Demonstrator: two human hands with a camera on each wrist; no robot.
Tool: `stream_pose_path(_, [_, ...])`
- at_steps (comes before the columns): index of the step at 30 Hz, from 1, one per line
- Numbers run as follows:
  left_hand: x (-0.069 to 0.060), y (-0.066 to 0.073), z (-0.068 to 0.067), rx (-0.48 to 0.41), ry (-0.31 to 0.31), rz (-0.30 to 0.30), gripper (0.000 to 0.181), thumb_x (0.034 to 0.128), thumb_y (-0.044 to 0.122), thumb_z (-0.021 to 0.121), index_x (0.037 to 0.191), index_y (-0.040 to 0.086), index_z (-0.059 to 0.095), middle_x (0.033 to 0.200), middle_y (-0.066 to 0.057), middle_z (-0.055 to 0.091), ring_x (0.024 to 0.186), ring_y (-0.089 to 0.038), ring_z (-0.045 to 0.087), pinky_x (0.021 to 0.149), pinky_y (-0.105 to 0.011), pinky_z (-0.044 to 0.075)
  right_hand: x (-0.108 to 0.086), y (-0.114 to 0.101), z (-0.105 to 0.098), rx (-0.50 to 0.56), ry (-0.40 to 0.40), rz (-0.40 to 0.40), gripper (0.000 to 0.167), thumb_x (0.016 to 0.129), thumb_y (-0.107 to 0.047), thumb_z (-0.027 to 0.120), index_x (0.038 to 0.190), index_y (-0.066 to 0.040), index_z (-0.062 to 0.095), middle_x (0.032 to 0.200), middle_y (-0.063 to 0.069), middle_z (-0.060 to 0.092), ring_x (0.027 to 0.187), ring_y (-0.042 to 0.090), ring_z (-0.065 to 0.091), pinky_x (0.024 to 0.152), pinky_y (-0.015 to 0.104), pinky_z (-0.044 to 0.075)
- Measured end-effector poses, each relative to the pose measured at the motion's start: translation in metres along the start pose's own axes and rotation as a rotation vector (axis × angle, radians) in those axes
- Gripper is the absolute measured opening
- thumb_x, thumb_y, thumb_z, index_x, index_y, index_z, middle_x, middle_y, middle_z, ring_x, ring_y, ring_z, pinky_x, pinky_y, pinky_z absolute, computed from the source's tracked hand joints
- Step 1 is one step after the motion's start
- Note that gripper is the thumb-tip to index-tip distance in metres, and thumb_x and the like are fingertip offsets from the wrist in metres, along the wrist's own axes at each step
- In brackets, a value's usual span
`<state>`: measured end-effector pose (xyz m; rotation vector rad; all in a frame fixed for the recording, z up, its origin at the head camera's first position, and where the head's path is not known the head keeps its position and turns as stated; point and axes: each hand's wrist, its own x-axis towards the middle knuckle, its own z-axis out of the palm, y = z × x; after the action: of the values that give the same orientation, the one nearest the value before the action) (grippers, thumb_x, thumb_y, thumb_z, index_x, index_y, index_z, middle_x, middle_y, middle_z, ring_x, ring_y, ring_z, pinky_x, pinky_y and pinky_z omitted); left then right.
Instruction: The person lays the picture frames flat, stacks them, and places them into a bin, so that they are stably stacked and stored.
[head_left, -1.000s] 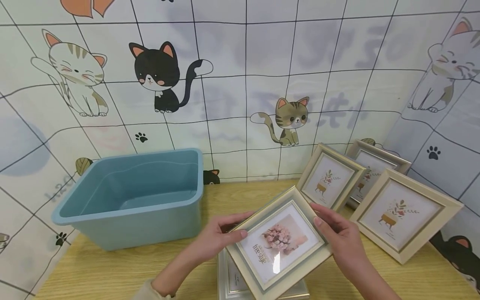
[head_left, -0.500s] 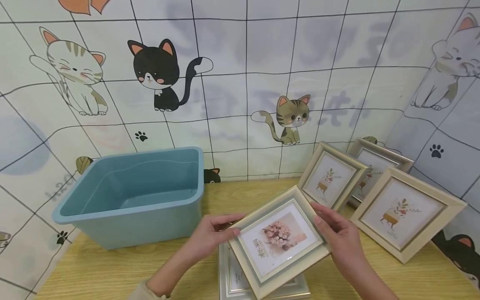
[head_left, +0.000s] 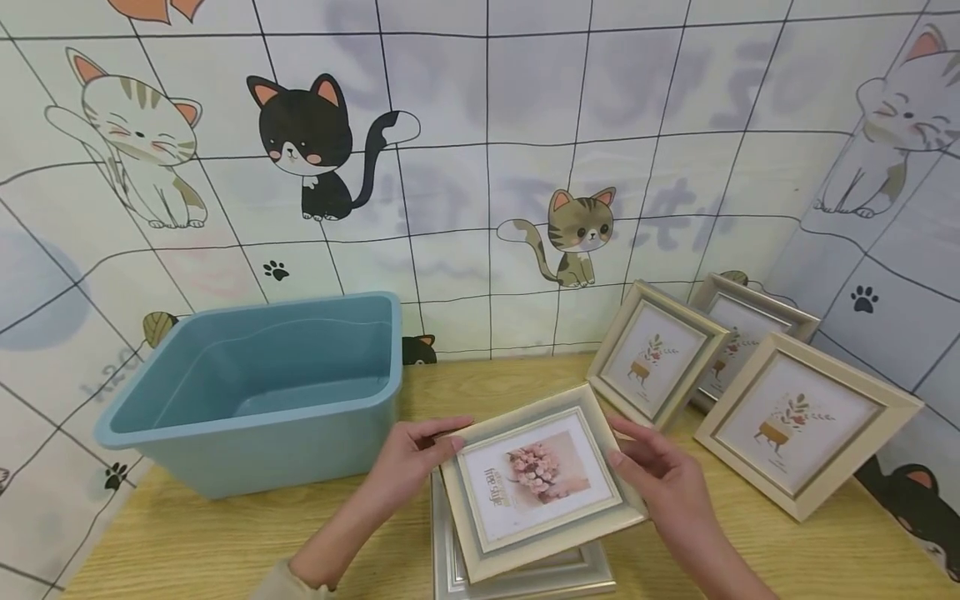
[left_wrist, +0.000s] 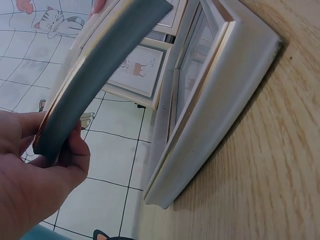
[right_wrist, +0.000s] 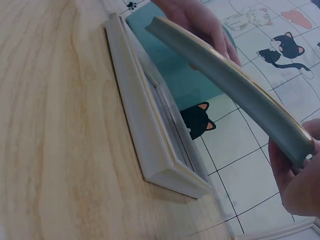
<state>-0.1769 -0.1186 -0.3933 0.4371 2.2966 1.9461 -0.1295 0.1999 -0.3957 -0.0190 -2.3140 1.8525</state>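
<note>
A cream and grey-green picture frame point(head_left: 540, 483) with a pink flower print is held face up above the table, slightly turned. My left hand point(head_left: 408, 471) pinches its left edge, thumb on the front and fingers underneath. At the opposite edge my right hand point(head_left: 667, 483) grips it the same way. Under it, a silver-coloured picture frame point(head_left: 588, 575) lies flat on the table, partly covered. Both wrist views show a gap between the held frame point(left_wrist: 100, 75) and the lying frame point(right_wrist: 145, 120).
A blue-green plastic tub point(head_left: 270, 450) stands at the left on the wooden table point(head_left: 480, 392). At the right stand three upright frames with plant prints: a near one point(head_left: 798, 417), one to its left point(head_left: 656, 358) and one behind point(head_left: 735, 333). A cat-patterned wall covering point(head_left: 450, 200) rises behind.
The held frame has turned so its edges lie more nearly level in view, and it has shifted slightly left. Both hands have kept their grip and moved with it.
</note>
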Motion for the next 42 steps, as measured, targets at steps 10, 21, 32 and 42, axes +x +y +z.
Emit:
stream_pose_path(10, [0.002,-0.005,0.001,0.064,0.107,-0.031,0.025,0.0962,0.005,0.07,0.121,0.002,0.075,0.058,0.002,0.035,0.054,-0.008,0.029,0.053,-0.022,0.03,-0.009,0.007,0.007,0.017,-0.108,0.152,0.053,0.093,-0.006,0.074,0.143,-0.003,0.057,0.115,0.018,0.071,0.096,0.02,0.072,0.073,0.032,0.059])
stream_pose_path(21, [0.005,-0.018,0.003,0.162,0.097,-0.017,0.023,0.0968,0.003,0.068,0.118,0.002,0.076,0.077,-0.001,0.055,0.057,-0.007,0.034,0.056,-0.024,0.034,-0.012,0.023,0.005,0.016,-0.243,0.129,0.059,0.093,0.0,0.072,0.146,0.009,0.048,0.124,0.027,0.065,0.092,0.021,0.072,0.073,0.034,0.06])
stream_pose_path(32, [0.003,-0.026,-0.001,0.181,0.056,-0.006,0.025,0.0983,0.007,0.068,0.122,0.003,0.075,0.062,0.001,0.039,0.055,-0.01,0.033,0.055,-0.026,0.033,-0.01,0.031,0.003,0.034,-0.34,0.095,0.064,0.091,0.003,0.072,0.148,0.011,0.043,0.127,0.029,0.061,0.091,0.022,0.071,0.077,0.03,0.057])
stream_pose_path(42, [0.004,-0.035,-0.002,0.271,0.031,-0.006,0.024,0.0999,0.007,0.064,0.121,0.004,0.075,0.07,0.0,0.052,0.059,-0.01,0.04,0.055,-0.025,0.037,-0.01,0.037,0.004,-0.025,-0.345,0.084,0.063,0.09,0.0,0.074,0.146,0.011,0.047,0.124,0.025,0.061,0.095,0.022,0.065,0.075,0.03,0.057])
